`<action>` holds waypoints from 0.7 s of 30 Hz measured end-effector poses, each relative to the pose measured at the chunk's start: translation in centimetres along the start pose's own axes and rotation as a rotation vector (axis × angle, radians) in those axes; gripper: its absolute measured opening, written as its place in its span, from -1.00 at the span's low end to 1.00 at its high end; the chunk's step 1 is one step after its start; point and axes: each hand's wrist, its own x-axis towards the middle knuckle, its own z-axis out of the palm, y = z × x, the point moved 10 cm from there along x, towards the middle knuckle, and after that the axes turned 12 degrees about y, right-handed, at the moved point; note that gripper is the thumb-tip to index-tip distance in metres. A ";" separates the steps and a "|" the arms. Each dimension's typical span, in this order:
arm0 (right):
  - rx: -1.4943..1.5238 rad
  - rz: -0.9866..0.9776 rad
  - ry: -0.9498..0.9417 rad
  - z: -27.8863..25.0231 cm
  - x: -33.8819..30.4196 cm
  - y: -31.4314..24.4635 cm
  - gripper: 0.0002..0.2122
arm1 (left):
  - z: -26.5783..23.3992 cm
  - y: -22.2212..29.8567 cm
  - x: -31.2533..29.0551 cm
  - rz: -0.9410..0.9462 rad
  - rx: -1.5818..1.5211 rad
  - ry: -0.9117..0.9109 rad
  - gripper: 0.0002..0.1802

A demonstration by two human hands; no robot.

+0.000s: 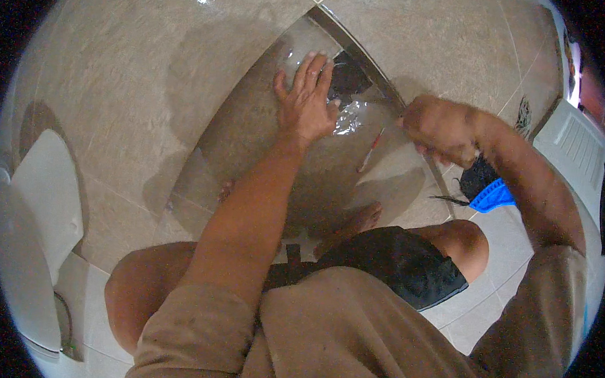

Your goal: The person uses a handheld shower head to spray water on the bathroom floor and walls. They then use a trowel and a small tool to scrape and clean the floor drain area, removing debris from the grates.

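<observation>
My left hand (305, 99) is open, its fingers stretched out over the wet, shiny surface in the sunken tiled corner (251, 140). Right beside its fingertips lies a dark, irregular patch (350, 76); whether this is a hole or a dark piece, I cannot tell. Below that patch a bright glossy spot (351, 117) could be water or clear plastic. My right hand (444, 130) is closed, slightly blurred, near the raised edge on the right. What it holds, if anything, is hidden. Between the hands lies a thin red and white stick-like tool (371, 150).
At the right, a blue plastic object (494, 198) lies against a dark bristly bundle (479, 176). Behind my right arm stands a white ribbed plastic piece (577, 142). A white toilet (45, 207) is on the left. My bare foot (358, 221) rests inside the corner's near edge.
</observation>
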 end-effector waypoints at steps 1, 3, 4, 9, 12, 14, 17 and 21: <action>0.091 0.147 0.059 0.6 -0.5 0.8 -0.73 | 0.1 0.0 0.0 -0.005 -0.012 -0.006 -0.13; 0.253 0.348 0.169 2.2 -1.8 1.7 -0.75 | 0.1 0.1 -0.1 -0.002 -0.020 -0.012 -0.09; 0.318 0.401 0.218 3.1 -2.1 1.7 -0.76 | 0.1 0.1 -0.2 0.001 -0.015 -0.010 -0.08; 0.049 -0.026 0.785 3.7 -2.3 -3.2 -0.73 | 0.2 -0.3 -0.4 0.006 0.014 -0.072 -0.07; 0.077 0.210 0.823 7.3 -2.6 -0.9 -0.72 | 0.2 -0.3 -0.3 0.022 0.047 -0.090 -0.07; 0.081 0.301 0.766 10.0 -1.8 -0.1 -0.71 | 0.3 -0.3 -0.4 0.024 0.059 -0.114 -0.06; 0.138 0.323 0.808 11.9 -1.3 -0.2 -0.73 | 0.0 -0.4 -0.5 0.015 0.052 -0.119 -0.06; 0.212 0.544 0.765 13.9 -0.3 0.6 -0.73 | -0.6 -0.5 -0.5 0.028 0.051 -0.069 -0.11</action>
